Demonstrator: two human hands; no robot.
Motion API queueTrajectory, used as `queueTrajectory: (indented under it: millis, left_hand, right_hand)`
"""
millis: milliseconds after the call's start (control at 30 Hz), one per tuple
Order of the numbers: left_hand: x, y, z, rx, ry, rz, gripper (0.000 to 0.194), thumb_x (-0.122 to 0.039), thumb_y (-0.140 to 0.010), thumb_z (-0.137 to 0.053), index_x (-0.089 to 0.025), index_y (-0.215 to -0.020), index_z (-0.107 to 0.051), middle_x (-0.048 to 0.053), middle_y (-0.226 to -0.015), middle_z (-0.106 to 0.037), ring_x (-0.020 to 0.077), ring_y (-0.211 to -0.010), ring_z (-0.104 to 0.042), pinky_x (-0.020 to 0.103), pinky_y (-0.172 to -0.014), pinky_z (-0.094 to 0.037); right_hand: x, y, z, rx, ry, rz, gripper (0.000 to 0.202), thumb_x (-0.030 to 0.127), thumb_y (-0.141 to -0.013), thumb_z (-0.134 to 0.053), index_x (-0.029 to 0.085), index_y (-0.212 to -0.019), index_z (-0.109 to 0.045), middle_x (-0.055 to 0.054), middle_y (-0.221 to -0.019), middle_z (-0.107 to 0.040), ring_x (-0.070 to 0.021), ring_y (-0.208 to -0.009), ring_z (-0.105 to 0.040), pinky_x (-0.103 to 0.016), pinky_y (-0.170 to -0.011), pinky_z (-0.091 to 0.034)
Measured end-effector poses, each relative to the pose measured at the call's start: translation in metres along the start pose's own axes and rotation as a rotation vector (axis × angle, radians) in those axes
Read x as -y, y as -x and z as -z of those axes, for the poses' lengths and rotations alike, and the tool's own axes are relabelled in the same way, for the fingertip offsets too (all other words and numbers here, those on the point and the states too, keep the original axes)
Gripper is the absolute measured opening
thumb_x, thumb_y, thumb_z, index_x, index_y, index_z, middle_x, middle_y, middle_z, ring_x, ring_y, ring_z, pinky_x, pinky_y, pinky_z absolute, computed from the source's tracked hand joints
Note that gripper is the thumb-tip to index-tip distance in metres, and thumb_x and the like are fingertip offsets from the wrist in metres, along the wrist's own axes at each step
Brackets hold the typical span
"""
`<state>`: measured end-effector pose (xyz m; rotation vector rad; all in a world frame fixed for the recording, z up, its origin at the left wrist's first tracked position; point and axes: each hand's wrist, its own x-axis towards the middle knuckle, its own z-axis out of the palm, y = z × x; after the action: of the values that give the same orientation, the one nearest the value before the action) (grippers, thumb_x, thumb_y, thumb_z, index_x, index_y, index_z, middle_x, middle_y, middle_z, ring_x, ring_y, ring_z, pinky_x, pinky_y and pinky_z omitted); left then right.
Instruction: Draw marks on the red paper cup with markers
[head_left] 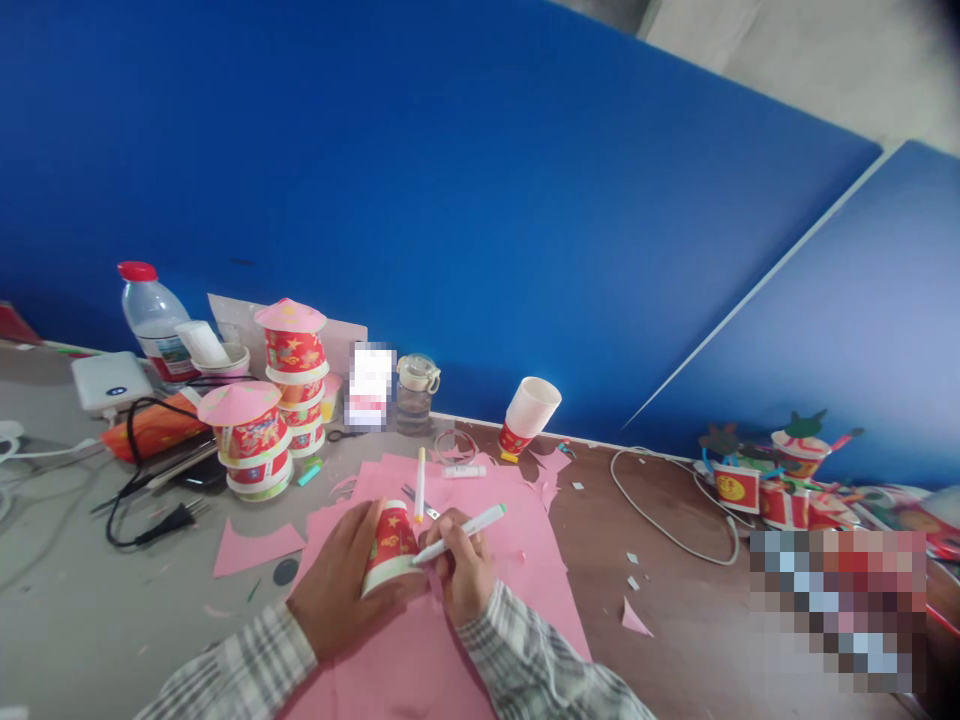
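Note:
A red paper cup with gold figures lies on its side over pink paper. Around its left side wraps my left hand, thumb along the pale rim band. My right hand grips a white marker with a green end, its tip at the cup's rim band. Just beyond the cup lie a pair of scissors, partly hidden, and a white marker with a yellow end. A glue stick rests near the paper's far edge.
Stacked cup towers with pink cone roofs stand at left, near a black plug cable and a bottle. A lidded jar and a cup stack stand behind. Cup crafts and a white cable lie right.

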<state>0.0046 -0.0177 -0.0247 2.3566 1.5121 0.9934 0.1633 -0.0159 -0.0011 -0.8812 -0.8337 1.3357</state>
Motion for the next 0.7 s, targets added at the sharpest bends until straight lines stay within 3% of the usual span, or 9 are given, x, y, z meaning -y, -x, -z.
queueTrajectory:
  millis: [700]
  left_hand:
    - [-0.0020,-0.0005,0.0007,0.023,0.012,0.033,0.089,-0.063,-0.058,-0.055,-0.024,-0.127,-0.013,0.007,-0.124,-0.039,0.0290,-0.114,-0.032,0.046,-0.092,-0.038]
  right_hand:
    - [0.0032,0.0013,-0.0037,0.001,0.023,0.000,0.028,0.039,-0.066,-0.058,0.017,-0.049,-0.058,0.009,-0.026,-0.041,-0.0053,-0.023,-0.027,-0.014,-0.027,-0.023]
